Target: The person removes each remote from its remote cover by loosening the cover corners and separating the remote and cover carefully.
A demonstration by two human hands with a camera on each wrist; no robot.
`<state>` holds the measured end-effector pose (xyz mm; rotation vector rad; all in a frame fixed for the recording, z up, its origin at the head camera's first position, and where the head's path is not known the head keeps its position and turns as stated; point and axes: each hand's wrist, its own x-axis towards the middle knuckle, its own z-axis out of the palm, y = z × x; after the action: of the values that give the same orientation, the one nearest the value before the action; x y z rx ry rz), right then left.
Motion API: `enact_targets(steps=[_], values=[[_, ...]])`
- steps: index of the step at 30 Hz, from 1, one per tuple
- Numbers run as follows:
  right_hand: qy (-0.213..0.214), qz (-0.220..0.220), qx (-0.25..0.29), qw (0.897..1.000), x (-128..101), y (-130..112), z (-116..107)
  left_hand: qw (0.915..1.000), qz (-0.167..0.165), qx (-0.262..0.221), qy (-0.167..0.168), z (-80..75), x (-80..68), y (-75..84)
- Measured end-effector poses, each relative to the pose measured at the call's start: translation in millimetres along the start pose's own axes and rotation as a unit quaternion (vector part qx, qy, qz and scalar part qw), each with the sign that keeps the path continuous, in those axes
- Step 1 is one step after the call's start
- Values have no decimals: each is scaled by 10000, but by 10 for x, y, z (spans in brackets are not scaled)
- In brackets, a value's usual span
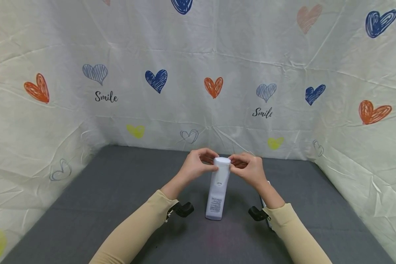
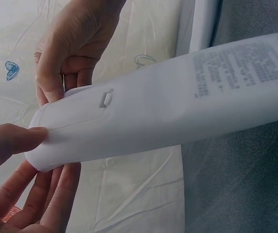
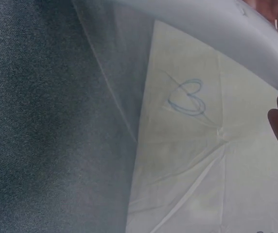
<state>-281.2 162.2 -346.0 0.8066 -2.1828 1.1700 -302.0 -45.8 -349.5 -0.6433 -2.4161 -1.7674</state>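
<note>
A long white remote control [image 1: 219,190] is held up before me with its back showing, including a printed label [image 2: 238,70] and a small latch [image 2: 107,99] on the battery cover [image 2: 76,116]. My left hand [image 1: 198,162] pinches the top end from the left, thumb on the back face and fingers beneath. On the opposite edge of that end, my right hand [image 1: 249,168] grips with thumb and bent fingers. The remote's labelled end points down toward the grey table. In the right wrist view only part of the remote [image 3: 212,29] shows, with fingertips at the right edge.
Under my right forearm lies a slim pale object [image 1: 263,204], mostly hidden by the arm. Grey cloth covers the table [image 1: 125,176]. A white curtain [image 1: 184,106] printed with hearts encloses the back and sides. Black camera mounts [image 1: 183,209] sit on both wrists.
</note>
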Motion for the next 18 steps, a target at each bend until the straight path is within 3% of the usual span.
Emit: enact_targets(steps=[5, 11, 18], values=[[173, -123, 78, 9997, -10, 305, 81, 10000, 81, -19, 26, 1, 5, 2], [340, -274, 100, 9990, -16, 359, 94, 10000, 91, 7, -21, -8, 7, -1], [403, -259, 175, 9987, -10, 359, 108, 9991, 359, 226, -91, -27, 31, -20]])
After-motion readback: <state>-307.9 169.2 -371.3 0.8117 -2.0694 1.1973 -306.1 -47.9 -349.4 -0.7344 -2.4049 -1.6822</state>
